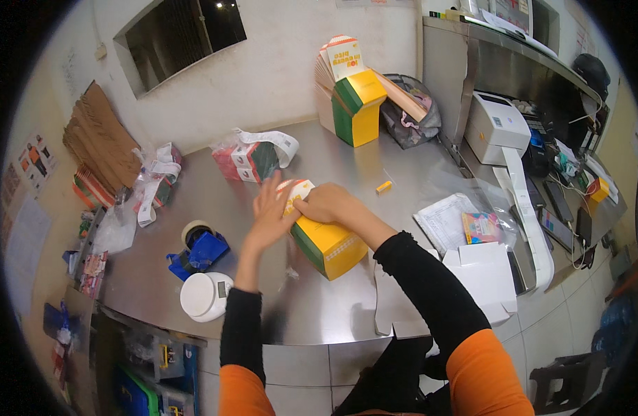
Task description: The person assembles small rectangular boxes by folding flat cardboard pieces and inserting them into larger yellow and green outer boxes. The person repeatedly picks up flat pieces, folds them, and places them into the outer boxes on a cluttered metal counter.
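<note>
head: left hand point(269, 216) and right hand point(330, 206) touch yellow-green box point(335, 246), contents hidden.

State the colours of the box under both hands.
The box is mainly yellow and green; head view.

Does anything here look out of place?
Nothing looks spilled. A long paper strip trails from the white printer, apparently untorn, and a small yellow piece lies loose on the metal table, beyond the handled yellow-and-green box.

Left hand point(267, 213) and right hand point(324, 204) partly hide a yellow-and-green cardboard box point(334, 247); the lower edge crops orange fabric sleeves point(487, 371).
</note>
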`<move>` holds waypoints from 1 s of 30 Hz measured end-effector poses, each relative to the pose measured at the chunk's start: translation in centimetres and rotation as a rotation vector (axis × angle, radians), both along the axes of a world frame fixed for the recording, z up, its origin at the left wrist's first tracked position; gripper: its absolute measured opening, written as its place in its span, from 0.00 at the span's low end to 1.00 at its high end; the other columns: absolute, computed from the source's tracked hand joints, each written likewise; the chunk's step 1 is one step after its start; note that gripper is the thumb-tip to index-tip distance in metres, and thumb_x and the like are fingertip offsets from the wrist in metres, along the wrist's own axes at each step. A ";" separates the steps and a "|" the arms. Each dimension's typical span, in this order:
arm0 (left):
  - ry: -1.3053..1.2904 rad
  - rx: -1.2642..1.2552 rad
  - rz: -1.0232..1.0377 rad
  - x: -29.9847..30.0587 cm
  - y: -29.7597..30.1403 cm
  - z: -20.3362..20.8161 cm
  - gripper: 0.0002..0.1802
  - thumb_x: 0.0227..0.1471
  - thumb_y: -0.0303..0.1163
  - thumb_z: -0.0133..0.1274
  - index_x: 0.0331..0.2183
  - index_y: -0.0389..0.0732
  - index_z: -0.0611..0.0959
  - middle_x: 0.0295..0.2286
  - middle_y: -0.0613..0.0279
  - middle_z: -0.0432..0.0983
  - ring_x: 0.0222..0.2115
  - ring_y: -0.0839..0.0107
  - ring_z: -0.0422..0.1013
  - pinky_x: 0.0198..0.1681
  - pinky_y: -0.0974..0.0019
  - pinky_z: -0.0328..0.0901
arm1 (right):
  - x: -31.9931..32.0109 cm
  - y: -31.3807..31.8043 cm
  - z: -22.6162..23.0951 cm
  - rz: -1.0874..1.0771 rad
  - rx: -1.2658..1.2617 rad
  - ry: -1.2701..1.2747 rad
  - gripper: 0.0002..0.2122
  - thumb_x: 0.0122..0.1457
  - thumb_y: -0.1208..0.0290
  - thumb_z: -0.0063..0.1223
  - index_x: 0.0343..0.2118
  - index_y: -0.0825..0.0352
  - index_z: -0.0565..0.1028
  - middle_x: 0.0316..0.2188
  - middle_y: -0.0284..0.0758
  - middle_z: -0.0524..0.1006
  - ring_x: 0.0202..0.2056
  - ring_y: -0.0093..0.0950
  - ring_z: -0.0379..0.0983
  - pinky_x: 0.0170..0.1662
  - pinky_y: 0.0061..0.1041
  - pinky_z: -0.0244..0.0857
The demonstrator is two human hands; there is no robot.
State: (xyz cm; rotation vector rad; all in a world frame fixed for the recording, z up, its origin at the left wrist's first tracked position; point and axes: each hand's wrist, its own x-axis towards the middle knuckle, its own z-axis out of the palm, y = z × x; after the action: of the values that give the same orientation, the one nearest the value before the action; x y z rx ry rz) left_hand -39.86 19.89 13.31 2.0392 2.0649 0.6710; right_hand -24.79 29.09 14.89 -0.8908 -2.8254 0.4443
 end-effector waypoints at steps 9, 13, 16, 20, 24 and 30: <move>-0.420 -0.471 -0.202 -2.7 2.2 -1.9 0.35 0.57 0.58 0.35 0.62 0.55 0.53 0.63 0.69 0.40 0.63 0.66 0.36 0.63 0.53 0.31 | 3.7 -2.8 1.0 0.114 0.087 1.146 0.14 0.55 0.61 0.50 0.38 0.66 0.73 0.28 0.40 0.75 0.31 0.40 0.72 0.42 0.37 0.64; -0.050 -0.362 -0.060 -2.3 1.2 -3.6 0.27 0.60 0.50 0.33 0.60 0.66 0.55 0.63 0.70 0.39 0.64 0.64 0.31 0.58 0.34 0.24 | 15.7 -8.9 1.4 0.126 -0.375 0.278 0.13 0.53 0.61 0.54 0.38 0.61 0.73 0.36 0.39 0.73 0.34 0.34 0.72 0.40 0.35 0.64; -0.022 -0.156 -0.048 -2.3 0.8 -6.0 0.26 0.60 0.44 0.31 0.59 0.63 0.59 0.63 0.67 0.42 0.64 0.62 0.32 0.59 0.36 0.26 | 22.5 -13.3 -1.6 0.239 -0.278 -0.079 0.16 0.47 0.60 0.63 0.38 0.58 0.73 0.35 0.36 0.71 0.35 0.32 0.69 0.40 0.29 0.64; -0.155 0.220 -0.168 -2.7 1.6 -7.2 0.24 0.59 0.40 0.32 0.57 0.54 0.66 0.61 0.58 0.49 0.64 0.59 0.36 0.63 0.50 0.32 | 25.5 -14.4 -5.9 0.159 -0.237 0.161 0.19 0.46 0.59 0.63 0.38 0.61 0.72 0.36 0.37 0.72 0.41 0.37 0.67 0.44 0.34 0.62; -0.454 0.374 -0.071 -2.0 0.5 -4.1 0.20 0.55 0.29 0.44 0.51 0.44 0.74 0.52 0.53 0.66 0.59 0.56 0.52 0.61 0.60 0.43 | 26.5 -13.2 -7.5 0.180 -0.374 0.271 0.15 0.48 0.60 0.61 0.36 0.62 0.74 0.35 0.37 0.72 0.40 0.36 0.68 0.45 0.32 0.62; -0.096 0.958 0.108 5.8 -6.8 1.6 0.10 0.49 0.21 0.48 0.36 0.37 0.79 0.38 0.55 0.74 0.46 0.60 0.67 0.51 0.62 0.58 | 25.9 -12.9 -7.0 0.043 -0.386 0.312 0.08 0.55 0.67 0.53 0.35 0.64 0.77 0.26 0.35 0.75 0.28 0.33 0.72 0.36 0.27 0.66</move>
State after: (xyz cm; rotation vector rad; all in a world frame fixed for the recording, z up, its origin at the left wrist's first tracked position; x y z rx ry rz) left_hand -34.07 13.05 14.90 2.1901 1.9869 2.0339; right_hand 1.09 16.18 7.85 -0.7402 -2.5147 1.0603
